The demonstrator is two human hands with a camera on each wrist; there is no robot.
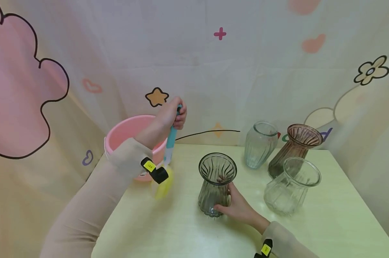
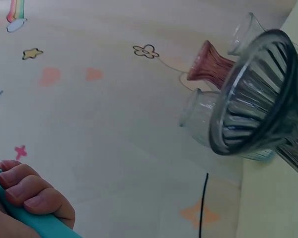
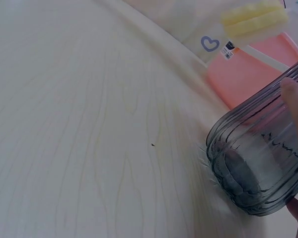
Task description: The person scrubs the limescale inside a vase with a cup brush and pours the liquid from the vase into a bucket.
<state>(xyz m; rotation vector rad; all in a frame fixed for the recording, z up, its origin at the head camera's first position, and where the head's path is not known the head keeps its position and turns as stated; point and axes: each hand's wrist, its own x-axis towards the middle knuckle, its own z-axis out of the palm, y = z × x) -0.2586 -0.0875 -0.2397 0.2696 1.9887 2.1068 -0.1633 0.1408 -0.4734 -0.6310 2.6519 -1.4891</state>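
On a pale wood-grain table (image 1: 155, 229), right hand (image 1: 238, 206) is gripping grey glass vase (image 1: 210, 196) at centre, left hand (image 1: 172, 114) is clutching blue-handled sponge brush (image 1: 170, 141) to left, pink bucket (image 1: 126, 130) is sitting far left, label (image 3: 228, 49) unreadable, doodle-printed curtain (image 1: 181, 53) is hanging behind.

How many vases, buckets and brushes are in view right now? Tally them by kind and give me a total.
Vases: 4 (grey vase in the right hand, reddish-brown vase, bluish vase, clear vase)
Buckets: 1 (pink bucket)
Brushes: 1 (yellow-headed brush in the left hand)
Total: 6
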